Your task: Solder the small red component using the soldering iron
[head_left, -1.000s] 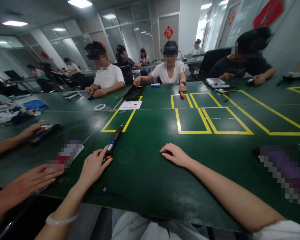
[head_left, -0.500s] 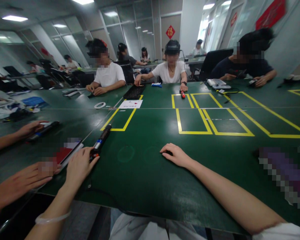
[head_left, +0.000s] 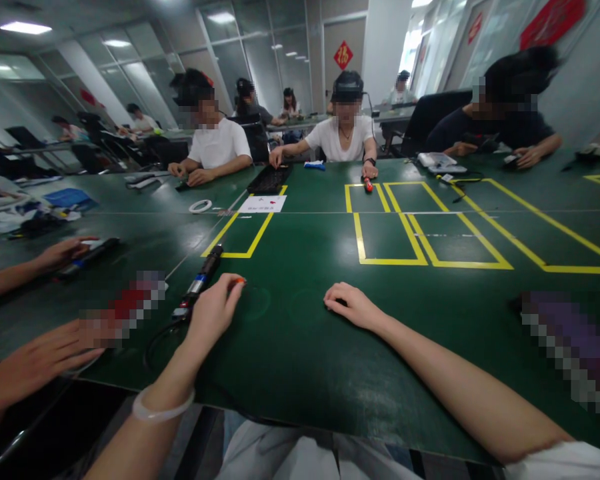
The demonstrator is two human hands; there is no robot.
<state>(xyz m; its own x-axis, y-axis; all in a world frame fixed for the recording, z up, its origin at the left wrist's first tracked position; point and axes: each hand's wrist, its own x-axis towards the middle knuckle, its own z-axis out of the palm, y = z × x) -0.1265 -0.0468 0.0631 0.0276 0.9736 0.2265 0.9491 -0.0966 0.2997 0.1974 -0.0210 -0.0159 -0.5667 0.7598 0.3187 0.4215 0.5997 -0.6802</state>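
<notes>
Head view: slim black tool (head_left: 197,287) with blue and silver bands and a touch of red near the rear, lying aslant on the green table (head_left: 290,360), front end at the corner of a yellow tape outline (head_left: 233,255), dark cord (head_left: 148,347) curving near the rear. Just beside it, left hand (head_left: 213,310) with thumb and forefinger pinched on a small orange piece (head_left: 241,281), contact with the tool impossible to tell. Well apart, right hand (head_left: 353,308) resting on the table, loosely curled, half open.
</notes>
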